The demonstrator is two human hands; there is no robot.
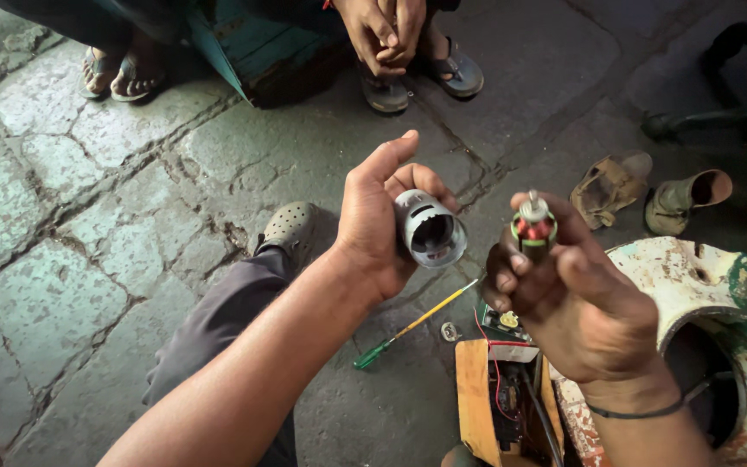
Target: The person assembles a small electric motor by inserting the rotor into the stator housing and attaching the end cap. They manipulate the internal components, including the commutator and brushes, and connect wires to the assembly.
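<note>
My left hand [375,216] grips a short grey metal cylinder [430,228], a hollow motor housing with its open end turned toward me. My right hand [568,290] holds a small motor rotor [533,227] upright between the fingertips; it has red windings, a green band and a short metal shaft on top. The two parts are held side by side, a few centimetres apart, above the stone floor. A dark band circles my right wrist.
A green-handled screwdriver [408,329] lies on the paving below my hands. A wooden box with wires [499,393] and a worn white-green round casing [719,346] sit at the lower right. Another person sits opposite in sandals, hands clasped [384,33]. Old shoes [650,192] lie at the right.
</note>
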